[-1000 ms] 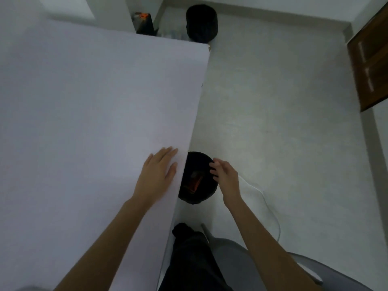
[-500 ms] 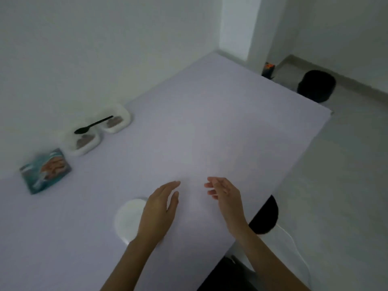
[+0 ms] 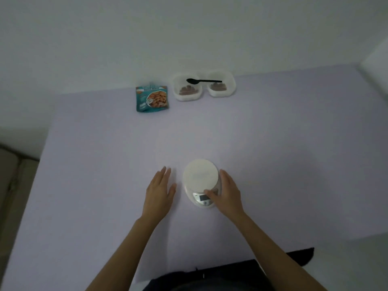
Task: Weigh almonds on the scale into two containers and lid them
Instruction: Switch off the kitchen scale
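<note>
The scale [image 3: 201, 182] sits on the table [image 3: 105, 164] close to the person, its round white platform bare, its display panel facing them. The right hand [image 3: 227, 193] lies against the scale's right side, fingers loosely spread along the body, and the thumb [image 3: 210, 194] rests on the panel beside the display. It is touching the scale rather than gripping it; the hand is unclenched and holds nothing.

The left hand [image 3: 159, 193] lies flat on the table just left of the scale, palm down, fingers straight and together, apart from the scale by a narrow strip of tabletop. It holds nothing.

Well away, at the far edge by the wall, two white containers [image 3: 187, 87] stand side by side, touching or nearly so, each with a small heap of almonds [image 3: 187, 90] inside. Neither has a lid on. A black spoon [image 3: 202, 81] lies across both rims, bowl over the left one. Just left of them lies the teal almond bag [image 3: 152, 99], flat on the table.
</note>
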